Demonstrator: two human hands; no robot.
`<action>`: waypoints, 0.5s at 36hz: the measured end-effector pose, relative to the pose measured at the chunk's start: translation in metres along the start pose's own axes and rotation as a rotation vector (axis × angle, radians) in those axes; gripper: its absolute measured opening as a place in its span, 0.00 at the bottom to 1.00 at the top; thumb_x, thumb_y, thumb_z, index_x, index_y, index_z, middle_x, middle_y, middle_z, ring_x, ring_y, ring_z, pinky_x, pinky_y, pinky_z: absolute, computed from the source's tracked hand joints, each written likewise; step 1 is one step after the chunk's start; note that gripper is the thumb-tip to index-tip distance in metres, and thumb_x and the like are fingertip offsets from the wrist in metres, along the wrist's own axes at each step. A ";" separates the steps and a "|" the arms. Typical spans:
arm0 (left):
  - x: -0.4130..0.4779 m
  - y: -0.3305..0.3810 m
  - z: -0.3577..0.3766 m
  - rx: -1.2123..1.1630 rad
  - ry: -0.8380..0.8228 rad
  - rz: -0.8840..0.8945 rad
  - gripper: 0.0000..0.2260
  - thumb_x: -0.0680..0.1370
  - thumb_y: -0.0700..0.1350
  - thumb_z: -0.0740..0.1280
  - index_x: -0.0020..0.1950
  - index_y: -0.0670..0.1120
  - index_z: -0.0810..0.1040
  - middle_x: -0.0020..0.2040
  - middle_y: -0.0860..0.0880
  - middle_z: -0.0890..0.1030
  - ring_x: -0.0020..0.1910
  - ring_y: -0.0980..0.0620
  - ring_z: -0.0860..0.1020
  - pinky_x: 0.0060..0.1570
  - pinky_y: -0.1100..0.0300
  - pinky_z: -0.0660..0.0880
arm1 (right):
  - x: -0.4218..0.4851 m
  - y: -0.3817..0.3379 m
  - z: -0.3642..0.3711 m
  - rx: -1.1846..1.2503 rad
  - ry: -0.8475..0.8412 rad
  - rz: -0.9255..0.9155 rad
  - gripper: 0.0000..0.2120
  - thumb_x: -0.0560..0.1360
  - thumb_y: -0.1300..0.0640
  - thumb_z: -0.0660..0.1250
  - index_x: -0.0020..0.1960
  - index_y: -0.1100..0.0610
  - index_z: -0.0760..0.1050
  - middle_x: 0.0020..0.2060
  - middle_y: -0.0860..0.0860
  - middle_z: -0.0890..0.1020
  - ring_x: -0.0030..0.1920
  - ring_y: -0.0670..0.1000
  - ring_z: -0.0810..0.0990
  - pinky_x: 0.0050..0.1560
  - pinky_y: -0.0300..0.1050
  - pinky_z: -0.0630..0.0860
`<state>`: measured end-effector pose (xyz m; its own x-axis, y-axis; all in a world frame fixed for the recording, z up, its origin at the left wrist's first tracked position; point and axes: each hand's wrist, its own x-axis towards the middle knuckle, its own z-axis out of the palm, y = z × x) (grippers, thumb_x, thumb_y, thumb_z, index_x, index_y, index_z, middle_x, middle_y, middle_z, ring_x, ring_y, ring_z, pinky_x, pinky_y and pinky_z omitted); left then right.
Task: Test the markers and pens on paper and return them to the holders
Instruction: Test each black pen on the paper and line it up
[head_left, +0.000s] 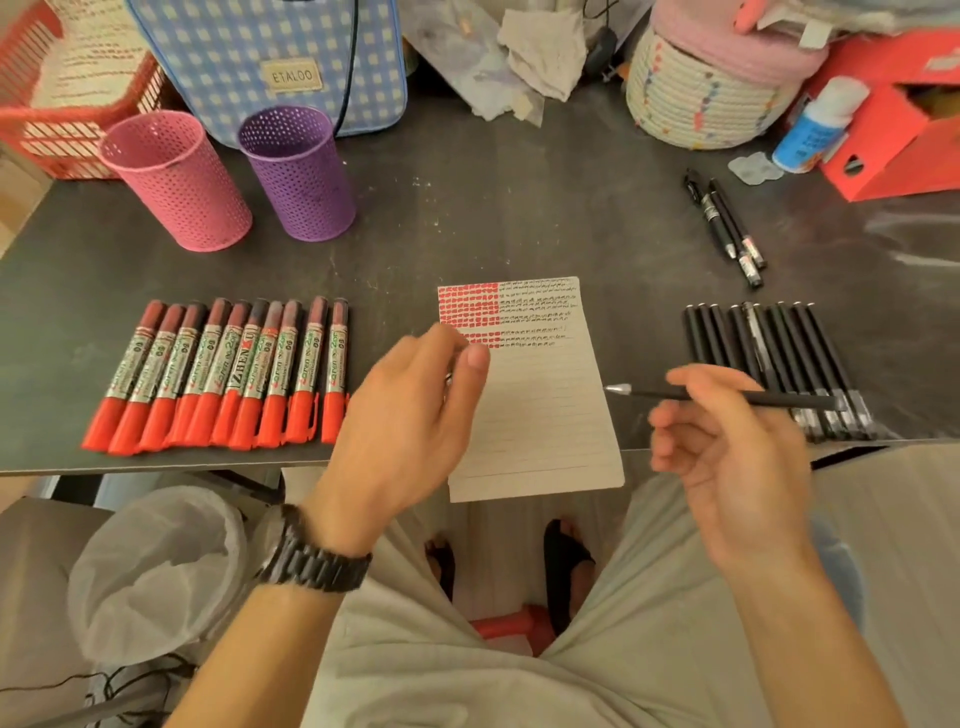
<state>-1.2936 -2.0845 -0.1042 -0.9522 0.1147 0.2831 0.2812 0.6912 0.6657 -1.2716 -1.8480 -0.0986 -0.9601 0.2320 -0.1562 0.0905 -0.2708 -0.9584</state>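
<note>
Surface: a dark grey table (467, 218) is viewed from above, with the person's knees seen below its near edge.
Pen in hand: a black pen (779, 400) is pinched by the right hand (727, 447). It is held level over the table, with its silver tip pointed left toward the paper's right edge.
Paper: a lined sheet (540, 415) is laid at the centre, its near end overhanging the table edge. Red marks are noted at top left, black marks at top right.
Left hand (410, 415): held over the sheet's left edge with fingers curled and thumb against forefinger. Whether anything is gripped cannot be told.
Markers: red markers (218, 374) are laid in a row left of the sheet, red ends nearest the person.
Pens: a row of black pens (769, 353) is laid right of the sheet. Three more pens (724, 228) lie apart, farther back.
Holders: a pink holder (176, 182) and a purple holder (301, 176) stand upright side by side at back left.
Background: a checked bag (270, 57), a red basket (57, 130) and a rope basket (701, 98) are noted.
</note>
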 end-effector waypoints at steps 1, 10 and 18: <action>0.007 0.000 0.005 0.008 0.004 -0.012 0.16 0.84 0.60 0.52 0.48 0.51 0.70 0.41 0.57 0.76 0.42 0.53 0.73 0.42 0.50 0.72 | 0.004 0.000 0.005 -0.001 -0.028 0.018 0.09 0.77 0.56 0.65 0.44 0.54 0.85 0.33 0.56 0.83 0.29 0.50 0.79 0.28 0.41 0.77; 0.039 -0.007 0.052 0.173 -0.087 0.013 0.22 0.77 0.60 0.67 0.64 0.48 0.71 0.50 0.57 0.74 0.52 0.54 0.73 0.60 0.57 0.69 | 0.071 0.007 0.041 -0.308 -0.014 -0.107 0.10 0.80 0.51 0.70 0.46 0.57 0.79 0.27 0.50 0.80 0.27 0.49 0.80 0.28 0.41 0.77; 0.033 -0.015 0.056 0.122 -0.055 -0.028 0.27 0.74 0.62 0.70 0.66 0.49 0.71 0.51 0.61 0.72 0.57 0.60 0.70 0.67 0.47 0.71 | 0.104 0.017 0.048 -0.519 -0.051 -0.197 0.13 0.78 0.47 0.70 0.38 0.52 0.76 0.27 0.53 0.82 0.25 0.50 0.81 0.26 0.42 0.76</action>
<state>-1.3360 -2.0511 -0.1436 -0.9656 0.1306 0.2248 0.2407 0.7761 0.5829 -1.3825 -1.8731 -0.1201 -0.9824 0.1829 0.0371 0.0143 0.2718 -0.9622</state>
